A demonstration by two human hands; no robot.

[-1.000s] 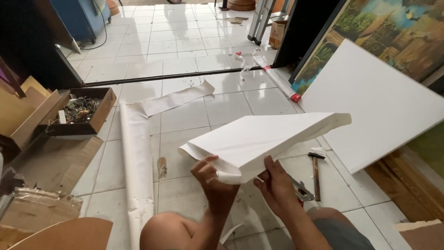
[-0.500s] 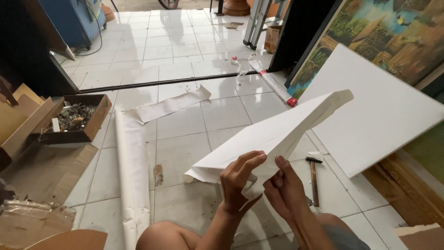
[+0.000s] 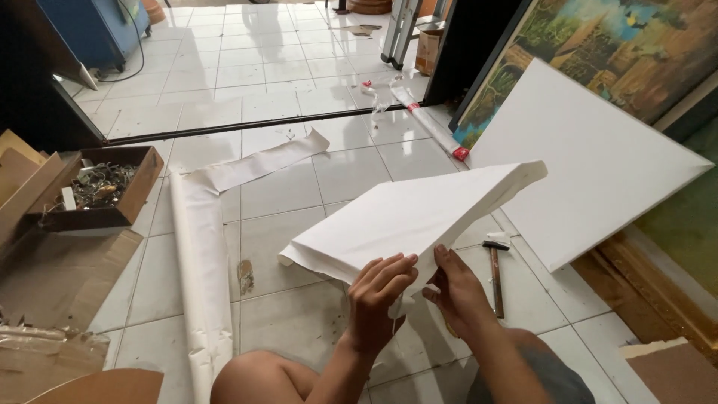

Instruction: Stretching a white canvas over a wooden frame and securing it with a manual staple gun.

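Around me lay a paper roll on the tiled floor, a hammer and a large leaning canvas. My left hand and right hand each had a grip clamped on the small white canvas, tilted above the floor, its loose edges folded under.

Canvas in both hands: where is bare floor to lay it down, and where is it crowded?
Bare tiles lie ahead, between the paper roll and the hammer. More open floor lies beyond the dark floor rail. Crowded: cardboard box of metal bits on the left, large leaning canvas on the right. The left hand and right hand grip the small canvas.
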